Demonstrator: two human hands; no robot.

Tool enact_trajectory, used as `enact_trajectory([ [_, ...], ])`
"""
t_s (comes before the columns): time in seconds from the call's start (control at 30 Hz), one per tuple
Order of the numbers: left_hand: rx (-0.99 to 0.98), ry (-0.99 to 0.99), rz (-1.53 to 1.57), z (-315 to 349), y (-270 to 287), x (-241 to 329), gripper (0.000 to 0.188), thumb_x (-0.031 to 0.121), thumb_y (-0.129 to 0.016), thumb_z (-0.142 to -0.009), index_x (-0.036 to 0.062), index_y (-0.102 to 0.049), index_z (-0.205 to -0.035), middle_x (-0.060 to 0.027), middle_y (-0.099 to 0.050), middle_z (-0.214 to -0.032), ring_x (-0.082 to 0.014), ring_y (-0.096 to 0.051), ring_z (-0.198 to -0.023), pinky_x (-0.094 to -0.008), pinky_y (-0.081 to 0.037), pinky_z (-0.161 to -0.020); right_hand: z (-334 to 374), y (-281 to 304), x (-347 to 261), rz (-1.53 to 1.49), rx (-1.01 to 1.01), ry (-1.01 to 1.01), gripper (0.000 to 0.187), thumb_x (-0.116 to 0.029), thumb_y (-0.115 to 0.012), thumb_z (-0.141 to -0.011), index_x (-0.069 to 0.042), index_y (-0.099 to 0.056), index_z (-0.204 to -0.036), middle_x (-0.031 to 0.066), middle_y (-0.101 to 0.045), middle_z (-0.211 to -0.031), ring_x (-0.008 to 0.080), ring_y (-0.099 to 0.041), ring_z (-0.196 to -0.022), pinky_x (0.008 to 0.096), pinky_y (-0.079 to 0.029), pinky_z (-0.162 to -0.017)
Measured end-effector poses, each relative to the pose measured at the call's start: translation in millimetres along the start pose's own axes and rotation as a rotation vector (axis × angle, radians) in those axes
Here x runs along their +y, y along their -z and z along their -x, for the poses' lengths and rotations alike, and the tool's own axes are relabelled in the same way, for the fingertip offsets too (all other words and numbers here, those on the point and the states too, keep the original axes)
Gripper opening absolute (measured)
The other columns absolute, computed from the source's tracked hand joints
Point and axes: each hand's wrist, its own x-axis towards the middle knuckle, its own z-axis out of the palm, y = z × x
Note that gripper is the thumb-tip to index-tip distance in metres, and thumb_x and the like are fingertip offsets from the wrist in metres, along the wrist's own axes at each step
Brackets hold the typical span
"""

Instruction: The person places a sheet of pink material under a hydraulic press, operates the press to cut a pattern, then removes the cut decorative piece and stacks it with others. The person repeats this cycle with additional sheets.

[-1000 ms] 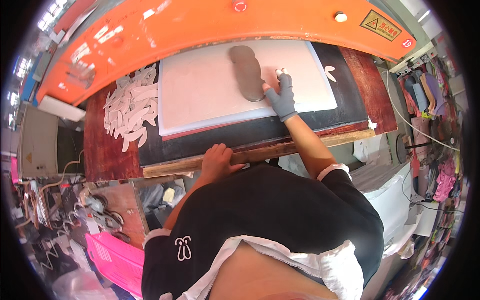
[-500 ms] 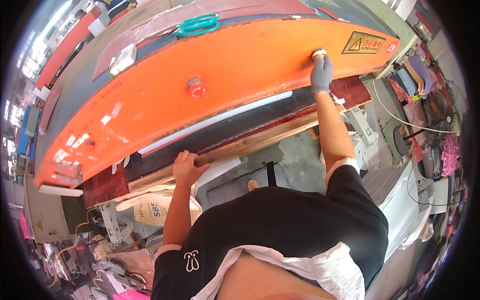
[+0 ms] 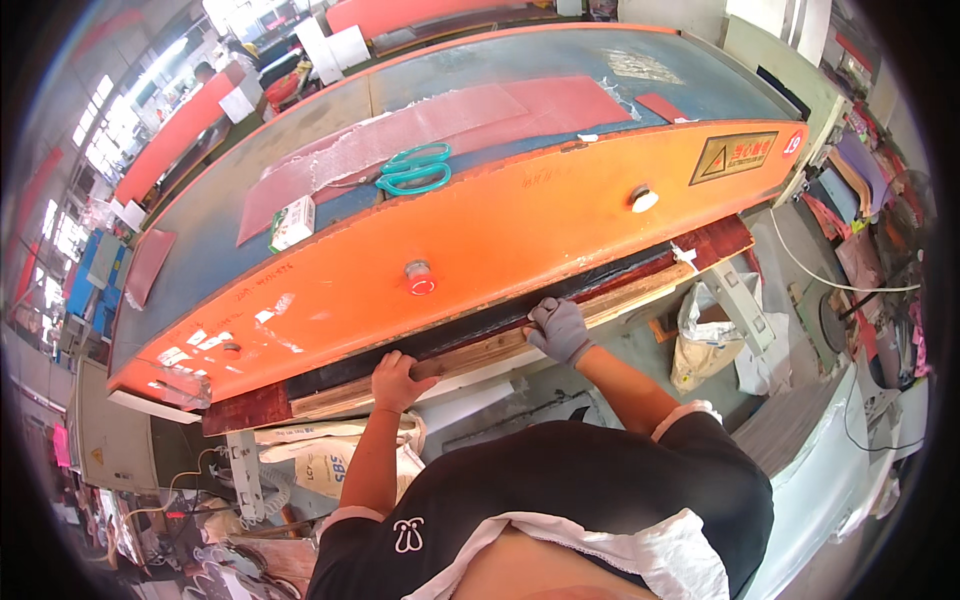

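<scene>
A long wooden board (image 3: 468,354) with a dark top runs under the front of an orange machine (image 3: 520,205). My bare left hand (image 3: 399,382) grips the board's near edge, fingers over the top and thumb toward the front. Farther right, my right hand (image 3: 561,330), in a grey glove, curls its fingers over the same edge. Above the hands, the machine's front carries a red button (image 3: 421,279) and a pale button (image 3: 643,199). The board's far part is hidden beneath the machine.
Teal-handled scissors (image 3: 414,168), a small white box (image 3: 292,224) and pink sheets (image 3: 440,122) lie on the machine's top. A printed sack (image 3: 318,468) stands below the board at left, another sack (image 3: 701,345) at right. A pale cable (image 3: 830,285) hangs at right.
My right hand has left the pale button and come down to the board's edge. My left hand stays there. The view has shifted, and the white strip under the orange front is out of sight.
</scene>
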Motion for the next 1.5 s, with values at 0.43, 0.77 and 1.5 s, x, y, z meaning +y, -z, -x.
enact_trajectory([
  [0.43,0.012,0.191,0.023,20.2,0.9,29.3,0.046,0.04,-0.08,-0.052,0.0052,-0.063,-0.075,-0.0087,-0.053,-0.078,-0.0283,-0.053,-0.081,-0.0384,-0.045,-0.071,12.6,10.7,-7.8,0.236,-0.155,-0.11,0.03,-0.039,-0.055,-0.078,-0.011,-0.064,-0.082,0.0108,-0.061,-0.085,0.0284,-0.058,-0.083,0.0407,-0.045,-0.076],
  [0.77,-0.102,0.207,0.031,143.0,50.1,122.6,0.043,0.04,-0.077,-0.053,0.0066,-0.06,-0.075,-0.0068,-0.052,-0.079,-0.0272,-0.051,-0.082,-0.0395,-0.043,-0.07,111.1,21.9,-87.4,-0.085,0.193,-0.082,0.036,-0.031,-0.069,-0.069,-0.005,-0.058,-0.09,0.0158,-0.057,-0.087,0.0346,-0.055,-0.084,0.045,-0.044,-0.074],
  [1.5,-0.137,0.148,0.149,319.2,93.6,229.9,0.042,0.039,-0.077,-0.054,0.0101,-0.055,-0.076,-0.0053,-0.046,-0.077,-0.0249,-0.048,-0.078,-0.0369,-0.037,-0.066,197.2,41.5,-132.5,0.046,0.15,-0.166,0.072,-0.04,-0.076,-0.058,-0.004,-0.047,-0.114,0.0208,-0.05,-0.109,0.0376,-0.048,-0.098,0.0445,-0.042,-0.083],
])
